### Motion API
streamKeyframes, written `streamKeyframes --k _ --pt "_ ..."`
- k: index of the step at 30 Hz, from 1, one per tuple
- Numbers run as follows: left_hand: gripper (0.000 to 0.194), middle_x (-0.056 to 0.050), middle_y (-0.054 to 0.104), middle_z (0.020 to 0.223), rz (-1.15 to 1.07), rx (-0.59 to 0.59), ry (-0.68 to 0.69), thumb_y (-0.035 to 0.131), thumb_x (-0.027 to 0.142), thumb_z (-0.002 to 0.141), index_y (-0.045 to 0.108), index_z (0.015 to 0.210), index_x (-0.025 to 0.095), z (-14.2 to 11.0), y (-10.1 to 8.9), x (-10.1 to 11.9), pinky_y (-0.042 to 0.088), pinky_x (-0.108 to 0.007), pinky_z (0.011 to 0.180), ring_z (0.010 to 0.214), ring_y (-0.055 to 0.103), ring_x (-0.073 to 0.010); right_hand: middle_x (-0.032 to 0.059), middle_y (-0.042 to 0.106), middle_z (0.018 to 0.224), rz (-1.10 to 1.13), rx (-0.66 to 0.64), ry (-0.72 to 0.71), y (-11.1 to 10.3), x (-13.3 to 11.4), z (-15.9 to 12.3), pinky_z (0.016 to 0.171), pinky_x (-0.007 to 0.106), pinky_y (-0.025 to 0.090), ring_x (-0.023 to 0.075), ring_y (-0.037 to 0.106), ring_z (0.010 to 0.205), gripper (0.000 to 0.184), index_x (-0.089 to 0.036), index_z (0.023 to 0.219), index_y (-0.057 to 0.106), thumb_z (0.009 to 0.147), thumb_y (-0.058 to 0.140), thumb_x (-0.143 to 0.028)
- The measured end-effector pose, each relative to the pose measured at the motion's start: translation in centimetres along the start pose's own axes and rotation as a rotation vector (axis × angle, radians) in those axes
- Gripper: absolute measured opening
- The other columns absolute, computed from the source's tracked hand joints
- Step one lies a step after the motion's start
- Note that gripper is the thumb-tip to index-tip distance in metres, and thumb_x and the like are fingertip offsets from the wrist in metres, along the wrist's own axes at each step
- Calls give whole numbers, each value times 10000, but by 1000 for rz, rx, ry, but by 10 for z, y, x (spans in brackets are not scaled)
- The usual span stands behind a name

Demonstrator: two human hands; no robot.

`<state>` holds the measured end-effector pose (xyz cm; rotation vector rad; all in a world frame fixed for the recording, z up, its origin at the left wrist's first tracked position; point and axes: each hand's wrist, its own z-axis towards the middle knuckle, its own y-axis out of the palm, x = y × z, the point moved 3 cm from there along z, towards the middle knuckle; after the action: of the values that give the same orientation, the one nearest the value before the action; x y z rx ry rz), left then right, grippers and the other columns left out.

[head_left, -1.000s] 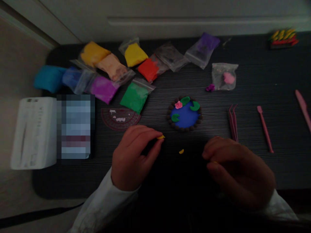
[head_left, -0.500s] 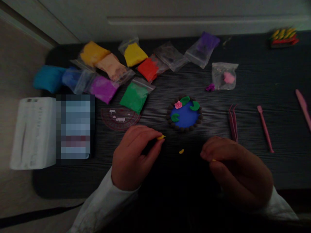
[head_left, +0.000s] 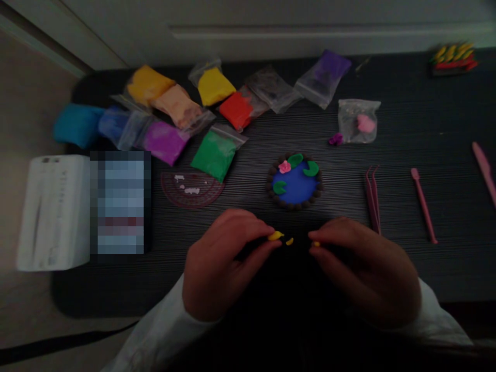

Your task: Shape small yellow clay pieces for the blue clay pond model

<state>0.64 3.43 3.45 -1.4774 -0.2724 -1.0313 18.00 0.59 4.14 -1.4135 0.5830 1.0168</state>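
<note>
Between thumb and fingertips, my left hand (head_left: pixel 228 263) pinches a yellow piece of clay (head_left: pixel 276 235) with a pointed tip. Facing it, my right hand (head_left: pixel 364 268) is closed on a smaller yellow clay bit (head_left: pixel 316 244), mostly covered by the fingers. A thin yellow clay crescent (head_left: pixel 289 241) lies on the table in the gap between both hands. Just beyond them sits a round clay pond (head_left: pixel 296 188), blue inside with a rim of dark balls. On it are green lily pads (head_left: pixel 310 169) and a pink flower (head_left: pixel 284 167).
Bags of coloured clay, such as the green one (head_left: pixel 215 155), spread along the back left. A toothed semicircular plate (head_left: pixel 192 199) with white bits is left of the pond. Tweezers (head_left: pixel 372 201), a pink tool (head_left: pixel 424 206) and a pink knife (head_left: pixel 484 170) lie right. A white box (head_left: pixel 56 212) stands far left.
Both hands have come closer together, my left moving right and my right moving left, each with its yellow clay. The crescent on the table stays put.
</note>
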Motion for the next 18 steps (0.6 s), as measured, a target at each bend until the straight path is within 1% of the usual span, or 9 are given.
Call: streamKeyframes --k 3,7,12,18 --pt "200 2 635 722 -64 -41 69 665 131 633 570 804 172 1 4 9 487 -225 680 743 569 -110 29 638 757 -15 -61 -17 3 -1 2 620 234 461 110 572 692 198 -148 919 569 722 567 -129" --pt "179 3 653 727 -119 -80 168 642 119 658 576 815 172 2 6 15 491 -227 682 736 573 -106 33 639 746 -24 -104 -31 6 -1 2 625 268 440 119 565 685 172 -136 899 578 728 565 -143" --pt "203 -10 656 744 -167 -65 208 653 91 641 579 825 135 1 6 14 483 -223 709 753 565 -102 24 636 753 16 -149 -19 7 0 2 657 294 412 116 561 694 159 -143 893 575 735 555 -142" --pt "223 -13 657 764 -182 -68 234 656 63 632 578 833 118 -1 9 15 474 -220 736 767 558 -94 5 632 744 17 -167 -4 8 0 3 670 304 388 110 555 691 132 -169 859 568 732 554 -137"
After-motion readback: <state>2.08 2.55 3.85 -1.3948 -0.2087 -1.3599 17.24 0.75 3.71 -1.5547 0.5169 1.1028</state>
